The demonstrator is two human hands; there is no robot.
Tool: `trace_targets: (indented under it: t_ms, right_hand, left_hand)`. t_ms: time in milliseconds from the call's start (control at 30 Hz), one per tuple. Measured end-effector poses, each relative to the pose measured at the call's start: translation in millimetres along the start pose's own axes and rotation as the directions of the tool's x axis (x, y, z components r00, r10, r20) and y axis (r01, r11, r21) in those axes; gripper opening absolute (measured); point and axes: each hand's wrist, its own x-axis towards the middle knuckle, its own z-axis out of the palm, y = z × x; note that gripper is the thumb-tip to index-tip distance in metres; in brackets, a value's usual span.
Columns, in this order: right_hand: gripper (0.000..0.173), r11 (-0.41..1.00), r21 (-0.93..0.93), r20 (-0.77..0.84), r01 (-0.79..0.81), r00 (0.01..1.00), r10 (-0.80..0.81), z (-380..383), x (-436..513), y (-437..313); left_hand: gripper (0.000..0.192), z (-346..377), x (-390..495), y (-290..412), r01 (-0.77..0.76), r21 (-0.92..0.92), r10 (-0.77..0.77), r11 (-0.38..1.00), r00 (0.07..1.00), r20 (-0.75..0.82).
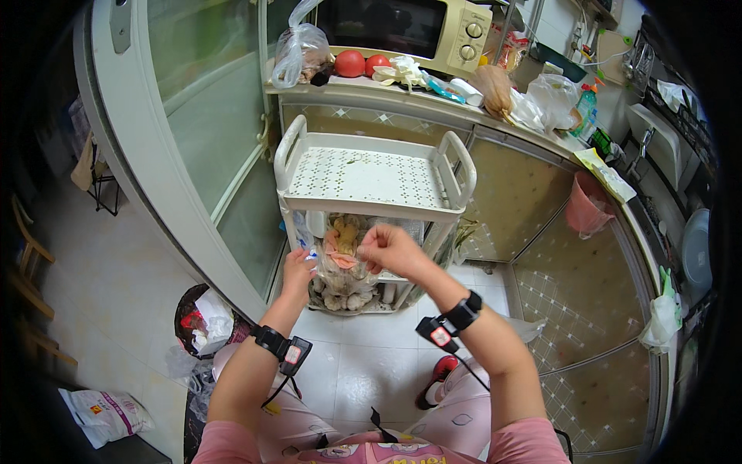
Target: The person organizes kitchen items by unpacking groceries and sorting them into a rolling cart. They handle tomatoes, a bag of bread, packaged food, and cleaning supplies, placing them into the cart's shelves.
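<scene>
A white plastic rack cart (365,204) with a perforated top tray stands before me. On its middle shelf sits a clear plastic bag (333,269) with ginger root (346,232) and something orange-pink inside. My left hand (298,271) is at the bag's left side, its fingers by thin plastic; whether it grips it I cannot tell. My right hand (387,249) is at the bag's upper right with thumb and fingertips pinched together; whether film is between them is unclear. Garlic-like bulbs (348,298) lie on the bottom shelf.
A glass sliding door (214,116) stands at left, a trash basket (188,319) by its foot. Behind the cart, a counter (371,93) holds tomatoes (349,64), bags and a microwave (400,29). A pink bucket (585,203) hangs at right. A plastic bag (524,327) lies near my right forearm.
</scene>
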Motion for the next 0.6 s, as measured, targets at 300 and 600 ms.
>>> trace_targets:
  t_ms: [300, 600]
  right_hand:
    - [0.049, 0.841, -0.506, -0.448, -0.190, 0.891, -0.068, 15, 97, 141]
    - [0.056, 0.836, -0.427, -0.520, -0.345, 0.850, 0.085, 24, 142, 171]
  left_hand:
    - [0.050, -14, 9, -8, 0.206, -0.038, -0.199, 0.978, 0.970, 0.142]
    - [0.035, -11, 7, -5, 0.226, -0.091, -0.202, 0.970, 0.955, 0.218]
